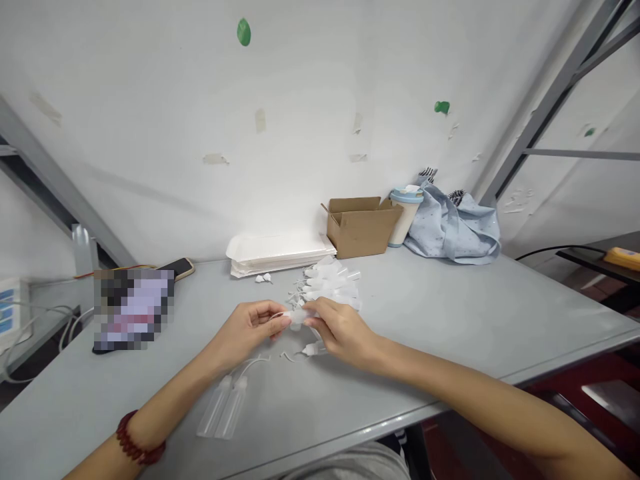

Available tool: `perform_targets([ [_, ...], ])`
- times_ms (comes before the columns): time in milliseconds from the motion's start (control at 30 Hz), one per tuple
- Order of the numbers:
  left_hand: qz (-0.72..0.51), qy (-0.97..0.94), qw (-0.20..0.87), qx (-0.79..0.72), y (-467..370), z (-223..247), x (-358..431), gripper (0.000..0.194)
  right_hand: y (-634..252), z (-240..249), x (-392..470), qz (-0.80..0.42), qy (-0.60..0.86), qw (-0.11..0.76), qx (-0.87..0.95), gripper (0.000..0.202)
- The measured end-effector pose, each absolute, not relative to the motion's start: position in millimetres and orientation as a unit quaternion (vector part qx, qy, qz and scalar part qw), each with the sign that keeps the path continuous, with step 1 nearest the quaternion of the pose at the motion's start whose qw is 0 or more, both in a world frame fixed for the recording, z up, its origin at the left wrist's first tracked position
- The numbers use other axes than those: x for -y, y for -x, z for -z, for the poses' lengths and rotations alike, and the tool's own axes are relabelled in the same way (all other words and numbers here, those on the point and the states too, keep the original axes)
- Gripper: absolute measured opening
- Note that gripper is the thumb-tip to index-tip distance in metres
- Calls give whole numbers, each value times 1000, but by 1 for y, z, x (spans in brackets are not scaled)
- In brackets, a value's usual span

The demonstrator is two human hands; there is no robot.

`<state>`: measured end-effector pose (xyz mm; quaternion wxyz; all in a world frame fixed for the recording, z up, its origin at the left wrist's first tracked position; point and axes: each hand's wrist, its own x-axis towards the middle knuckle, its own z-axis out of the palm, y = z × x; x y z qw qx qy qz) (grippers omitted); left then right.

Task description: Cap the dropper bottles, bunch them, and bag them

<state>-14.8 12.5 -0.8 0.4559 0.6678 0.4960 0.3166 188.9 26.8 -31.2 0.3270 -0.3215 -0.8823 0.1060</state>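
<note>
The left hand (260,323) and the right hand (345,330) meet above the worktop (425,333), with a small bottle (299,316) between them. It looks like cloudy white plastic, though the fingers cover much of it. The left thumb and forefinger pinch its left end, where a thin pale strip shows; the right fingers grip the opposite end. Whether a cap is fully seated there cannot be told.

Just beyond the hands lies a heap of similar bottles (333,287). Another bottle (314,349) lies just below the right hand, a thin strap (294,357) trailing from its left end. Nearer the worktop's front edge, two clear bottles (223,407) lie side by side, thin straps running from their tops. Small white pieces (263,278) rest before a white stack (280,253).

The bottle is probably very light, its thin walls giving under a squeeze and its smooth sides apt to slip or roll. The neck is likely the stiffer part, so a firm pinch there and a gentle hold around the body should suit. The strap looks slender and bendy, a poor place to pull.
</note>
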Motion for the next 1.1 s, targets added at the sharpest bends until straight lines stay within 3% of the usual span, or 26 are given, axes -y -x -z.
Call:
perform_targets([
  [433, -331, -682, 424, -496, 10, 1, -9, 26, -187, 6, -28, -469, 391, 269, 744, 34],
  [500, -331, -679, 426, -498, 11, 1, -10, 29, -186, 9, -26, -448, 387, 293, 751, 28],
  [600, -312, -671, 447, -502, 12, 4, -12, 36, -186, 18, -25, -305, 362, 368, 800, 16],
  [700, -295, -671, 477, -485, 12, 8, -13, 41, -187, 27, -27, -162, 309, 412, 842, 17],
  [800, -313, -666, 473, -484, 10, 10, -12, 42, -188, 31, -29, -95, 278, 409, 864, 20],
  [933, -337, -641, 467, -508, 8, 8, -8, 45, -188, 26, -26, -130, 300, 374, 868, 23],
  [1100, -348, -611, 465, -538, 7, 6, -5, 42, -182, 18, -20, -338, 340, 327, 815, 28],
])
